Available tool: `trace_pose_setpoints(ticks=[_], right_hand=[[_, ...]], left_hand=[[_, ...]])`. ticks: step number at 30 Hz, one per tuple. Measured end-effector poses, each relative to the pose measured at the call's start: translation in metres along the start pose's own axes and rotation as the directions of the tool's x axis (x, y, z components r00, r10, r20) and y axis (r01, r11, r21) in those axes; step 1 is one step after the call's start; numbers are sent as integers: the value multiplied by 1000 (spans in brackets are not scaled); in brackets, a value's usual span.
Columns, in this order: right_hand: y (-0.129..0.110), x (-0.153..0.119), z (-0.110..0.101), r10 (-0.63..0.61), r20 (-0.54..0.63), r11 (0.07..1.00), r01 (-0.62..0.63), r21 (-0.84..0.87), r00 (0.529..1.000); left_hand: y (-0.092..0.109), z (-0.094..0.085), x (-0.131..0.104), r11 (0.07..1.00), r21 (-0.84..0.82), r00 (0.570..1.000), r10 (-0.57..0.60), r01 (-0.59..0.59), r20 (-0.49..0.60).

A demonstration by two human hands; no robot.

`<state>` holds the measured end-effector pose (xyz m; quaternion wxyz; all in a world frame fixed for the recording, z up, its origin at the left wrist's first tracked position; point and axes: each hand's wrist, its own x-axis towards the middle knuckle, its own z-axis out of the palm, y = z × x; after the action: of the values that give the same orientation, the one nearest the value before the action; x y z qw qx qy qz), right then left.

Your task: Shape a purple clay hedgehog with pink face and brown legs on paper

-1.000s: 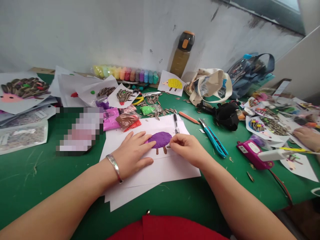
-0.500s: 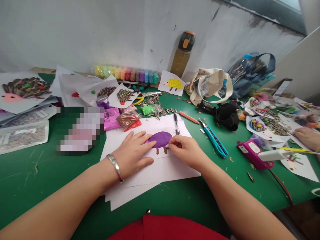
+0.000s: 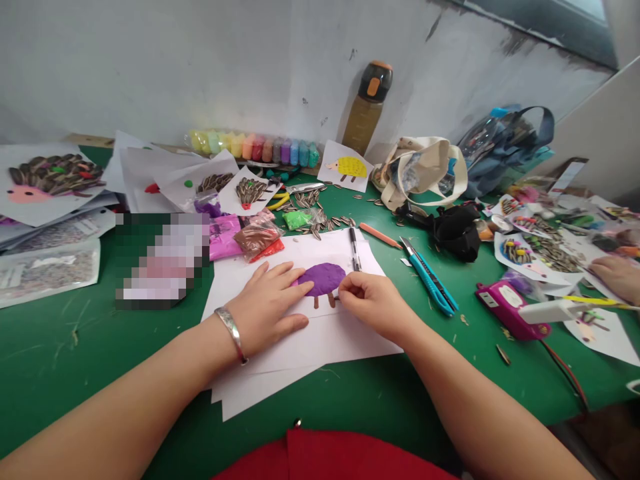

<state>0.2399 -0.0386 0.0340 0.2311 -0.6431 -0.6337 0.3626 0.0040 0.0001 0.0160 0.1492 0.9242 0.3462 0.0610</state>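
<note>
A flat purple clay oval [image 3: 325, 279] with two short brown legs lies on white paper [image 3: 300, 347]. My left hand [image 3: 273, 307], with a silver bracelet at the wrist, rests flat on the paper with its fingers spread, fingertips at the oval's left edge. At the oval's lower right edge is my right hand [image 3: 365, 299], its thumb and forefinger pinched together. A small dark bit shows at those fingertips, too small to make out. Just beyond my right hand, a black pen [image 3: 355, 249] lies on the paper.
Clay packets [image 3: 255, 238] and sunflower seeds [image 3: 320, 217] lie beyond the paper. To the right are an orange stick [image 3: 380, 235], a blue cutter [image 3: 429, 277], a black pouch [image 3: 457, 230] and a magenta device [image 3: 513, 310]. Another person's hand [image 3: 617, 277] is at far right.
Both hands hold nearly the same pose at the purple oval. The whole view has shifted very slightly; nothing else has visibly moved.
</note>
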Motion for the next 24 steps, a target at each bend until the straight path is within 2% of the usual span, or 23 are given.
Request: trace_pose_setpoints(ticks=[9, 24], right_hand=[[-1, -1, 0, 1, 6, 1000, -1, 7, 1000], [-4, -6, -4, -5, 44, 1000, 5, 13, 999]], left_hand=[[1, -4, 0, 1000, -1, 1000, 2, -2, 17], [-1, 1, -1, 1000, 8, 1000, 3, -3, -14]])
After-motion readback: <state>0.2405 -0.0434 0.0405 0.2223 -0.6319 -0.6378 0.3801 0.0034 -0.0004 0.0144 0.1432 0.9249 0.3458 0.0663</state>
